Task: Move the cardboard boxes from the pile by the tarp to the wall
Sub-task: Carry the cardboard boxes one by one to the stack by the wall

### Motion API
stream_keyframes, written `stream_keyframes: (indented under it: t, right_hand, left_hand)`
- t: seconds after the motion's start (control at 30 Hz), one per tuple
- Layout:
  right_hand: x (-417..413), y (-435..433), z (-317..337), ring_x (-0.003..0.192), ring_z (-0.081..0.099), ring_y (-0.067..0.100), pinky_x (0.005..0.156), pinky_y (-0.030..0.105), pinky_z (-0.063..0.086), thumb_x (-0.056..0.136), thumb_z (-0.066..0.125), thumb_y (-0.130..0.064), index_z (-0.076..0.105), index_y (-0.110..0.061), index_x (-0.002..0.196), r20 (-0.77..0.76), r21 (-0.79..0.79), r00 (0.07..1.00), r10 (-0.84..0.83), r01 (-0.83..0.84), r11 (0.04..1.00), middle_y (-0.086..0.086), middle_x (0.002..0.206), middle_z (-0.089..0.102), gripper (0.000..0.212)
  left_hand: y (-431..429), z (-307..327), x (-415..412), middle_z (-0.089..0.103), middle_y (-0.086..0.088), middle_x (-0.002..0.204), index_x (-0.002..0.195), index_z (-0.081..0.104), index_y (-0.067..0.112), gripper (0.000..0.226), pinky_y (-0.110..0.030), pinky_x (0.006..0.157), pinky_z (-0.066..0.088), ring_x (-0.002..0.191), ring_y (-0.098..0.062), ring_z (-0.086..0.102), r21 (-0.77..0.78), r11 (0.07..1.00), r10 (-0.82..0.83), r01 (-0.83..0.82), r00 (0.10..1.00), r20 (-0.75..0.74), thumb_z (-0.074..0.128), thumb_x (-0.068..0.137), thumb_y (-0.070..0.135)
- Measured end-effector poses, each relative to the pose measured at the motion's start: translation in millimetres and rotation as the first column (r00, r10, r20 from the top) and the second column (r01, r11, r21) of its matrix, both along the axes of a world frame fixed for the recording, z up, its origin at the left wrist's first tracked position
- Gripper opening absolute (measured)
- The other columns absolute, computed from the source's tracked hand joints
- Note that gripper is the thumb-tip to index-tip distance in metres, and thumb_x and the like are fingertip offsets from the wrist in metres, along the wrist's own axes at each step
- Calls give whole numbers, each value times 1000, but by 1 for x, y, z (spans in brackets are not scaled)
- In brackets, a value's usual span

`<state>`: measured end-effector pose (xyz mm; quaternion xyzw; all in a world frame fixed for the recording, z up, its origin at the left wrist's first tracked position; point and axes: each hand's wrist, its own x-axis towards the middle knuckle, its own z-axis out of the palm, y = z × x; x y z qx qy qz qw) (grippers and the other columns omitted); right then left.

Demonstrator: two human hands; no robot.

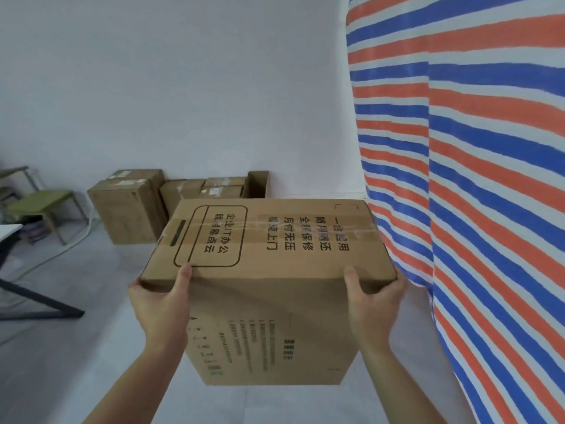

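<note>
**Inspector:** Box [269, 270] is held off the floor, out in front of the person at centre frame. It is cardboard, sealed with clear tape along the top seam, with black printed characters on the top face and smaller print on the near side.

**Clerk:** Condition of the hands?

**Inspector:** Left hand [160, 304] grips the near left top corner, thumb laid over the top edge, fingers wrapped round the side. Right hand [374, 304] grips the near right top corner in the same manner. Both are clasped on the box; both forearms are bare.

**Clerk:** Surroundings close by?

**Inspector:** Striped tarp [458, 179], in red, blue and white, hangs just beside the box on the right. Pale floor [76, 347] lies below. Dark table leg [42, 298] stands at the left edge.

**Clerk:** Further off?

**Inspector:** Green stool [42, 201] stands at the far left. Beyond the held box, a group of other boxes [128, 206] sits on the floor against the white wall [183, 87], some stacked; one at the right end [258, 183] stands open. Whether they touch the wall cannot be told
</note>
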<state>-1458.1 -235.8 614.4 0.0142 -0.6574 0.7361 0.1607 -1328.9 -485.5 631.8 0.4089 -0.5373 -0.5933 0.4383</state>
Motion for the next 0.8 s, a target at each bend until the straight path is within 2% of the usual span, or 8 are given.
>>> stream_keyframes:
  t: [0.07,0.17,0.37,0.57,0.63,0.73,0.8]
  right_hand:
    - [-43,-37,4,113,54,9,75,14,46,78,82,-33,35,-34,131,0,19,999,39,-39,999,-9,132,50,72]
    - [-103,-118,10,115,55,12,75,16,48,77,84,-35,36,-31,136,34,63,989,142,-144,988,-9,133,50,76]
    - [-167,-271,8,113,58,10,90,30,56,74,85,-41,36,-30,134,35,116,952,303,-305,945,-5,130,52,78]
    - [-201,-450,-9,114,58,11,79,14,49,75,87,-32,34,-17,141,23,148,917,399,-398,906,-3,131,51,86]
    - [-210,-513,-11,116,57,13,80,15,50,74,87,-32,34,-17,141,27,159,909,416,-414,896,-2,131,50,87]
    - [-221,-584,-2,118,56,15,87,24,53,74,87,-34,34,-17,142,8,173,905,425,-420,891,-9,123,52,88]
    - [-236,-643,2,117,56,14,83,18,52,76,87,-28,33,-13,143,28,163,904,427,-426,890,-9,122,50,88]
  left_hand:
    - [-28,4,-29,59,0,116,122,44,17,59,-39,89,52,107,-21,60,14,999,46,-46,999,3,82,80,33]
    - [-91,11,-60,59,2,111,118,43,18,53,-40,90,52,105,-20,60,36,990,137,-137,991,7,80,82,30]
    - [-213,8,-86,59,-2,117,127,42,16,65,-45,93,55,106,-19,62,47,951,307,-307,952,-4,83,79,33]
    - [-374,-16,-105,59,1,114,126,42,17,64,-46,96,54,106,-19,62,74,919,390,-387,921,-22,83,79,34]
    - [-433,-18,-110,59,3,111,127,42,16,63,-45,95,53,105,-17,61,75,912,406,-403,914,-21,82,80,33]
    - [-504,-11,-122,58,3,113,130,42,14,66,-44,95,53,107,-19,61,65,907,418,-416,908,-16,81,81,35]
    - [-564,-6,-135,58,1,116,130,42,14,68,-45,96,54,107,-19,61,57,900,433,-432,902,-1,81,80,38]
